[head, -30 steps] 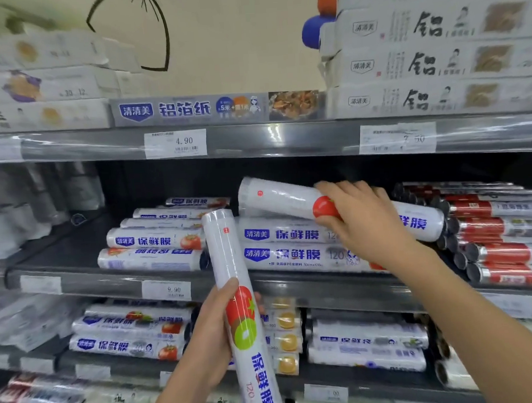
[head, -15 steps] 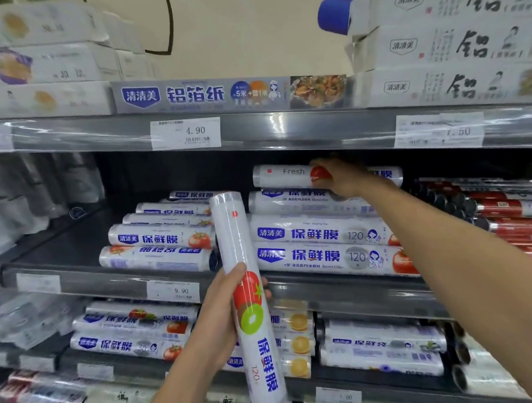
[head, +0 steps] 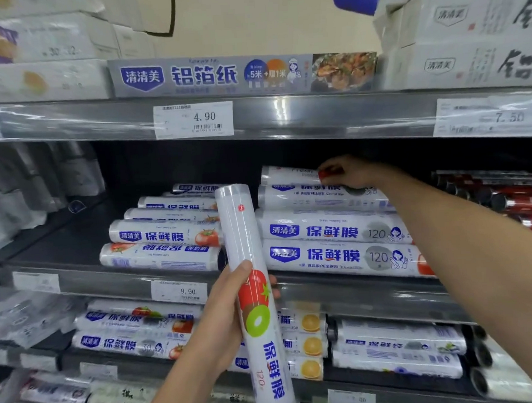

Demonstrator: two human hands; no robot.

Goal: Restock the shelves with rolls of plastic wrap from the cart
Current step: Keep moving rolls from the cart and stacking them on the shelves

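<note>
Left hand (head: 222, 322) wrapped around an upright plastic wrap roll (head: 258, 323) in front of the middle shelf (head: 107, 282), right hand (head: 347, 173) deep inside, fingers curled over the top roll (head: 288, 173) lying on the stacked rolls (head: 332, 231)

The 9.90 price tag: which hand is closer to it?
Left. The left hand, gripping a roll, is just right of the 9.90 tag. The right hand is higher up and farther right, holding the top roll.

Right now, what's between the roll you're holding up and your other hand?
Head view: stacked plastic wrap rolls on the shelf lie between the upright roll and the right hand gripping the top roll.
</note>
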